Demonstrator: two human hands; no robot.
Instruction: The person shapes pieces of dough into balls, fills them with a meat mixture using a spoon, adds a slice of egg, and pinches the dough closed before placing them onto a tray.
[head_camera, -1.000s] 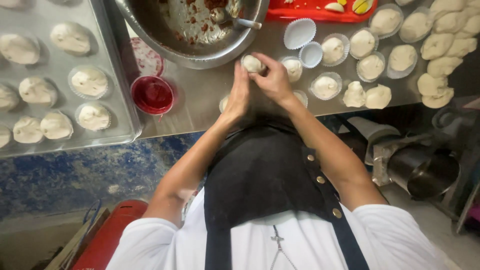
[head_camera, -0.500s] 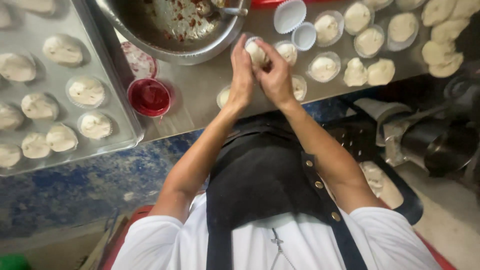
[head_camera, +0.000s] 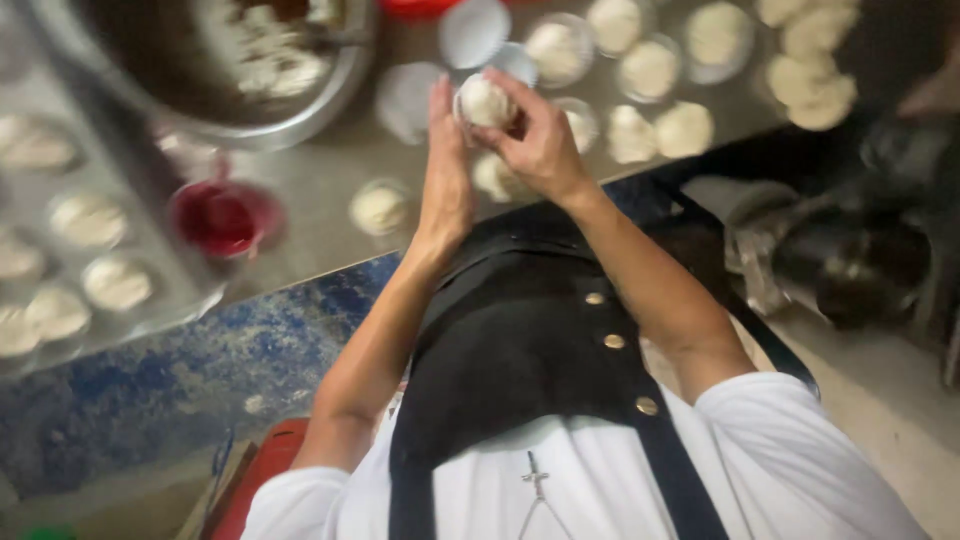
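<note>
From the head view, the left hand (head_camera: 445, 170) and right hand (head_camera: 535, 140) close together around a pale dough ball (head_camera: 484, 100) held above the metal table (head_camera: 330, 190), apparently shaping it, so gentle even pressure comes next.

Pale dough ball (head_camera: 484, 101), red bowl (head_camera: 222, 217)

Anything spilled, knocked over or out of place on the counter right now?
Nothing stands out. Both hands, left hand and right hand, hold a dough ball above the counter; the red cup stands upright. The picture is blurred, so small spills could be missed.
</note>
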